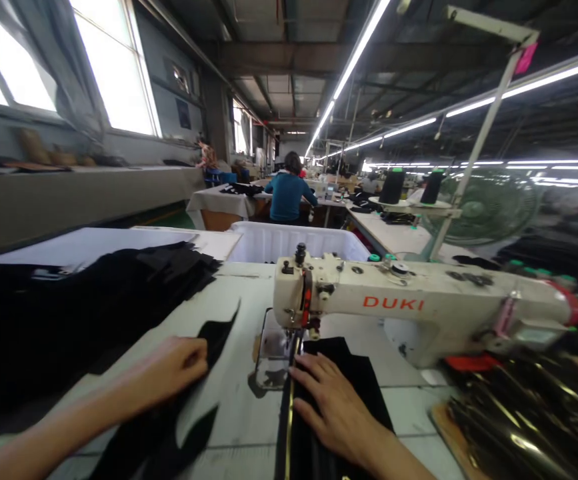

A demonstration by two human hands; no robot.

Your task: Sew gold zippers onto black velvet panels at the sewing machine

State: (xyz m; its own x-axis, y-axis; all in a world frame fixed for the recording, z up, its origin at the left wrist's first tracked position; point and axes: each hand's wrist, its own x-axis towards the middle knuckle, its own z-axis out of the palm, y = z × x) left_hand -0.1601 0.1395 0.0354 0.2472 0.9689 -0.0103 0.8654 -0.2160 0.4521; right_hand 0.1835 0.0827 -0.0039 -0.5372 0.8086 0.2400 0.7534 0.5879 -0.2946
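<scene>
My left hand (181, 363) is closed around a piece of black fabric (219, 337), lifted a little over the white table left of the sewing machine (349, 293). My right hand (331, 400) lies flat, fingers spread, on another black fabric piece (363, 380) beside the needle area. Along that piece's left edge runs a shiny black strip with a gold line (291, 413), which passes up to the presser foot. My right fingertips touch this strip. The needle itself is too small to make out.
A large stack of black fabric (69, 313) covers the table's left side. Shiny black strips (533, 407) are piled at right. Behind the machine stand a white bin (293, 243), thread cones (393, 187) and a fan (489, 207). A person in blue (289, 197) sits farther off.
</scene>
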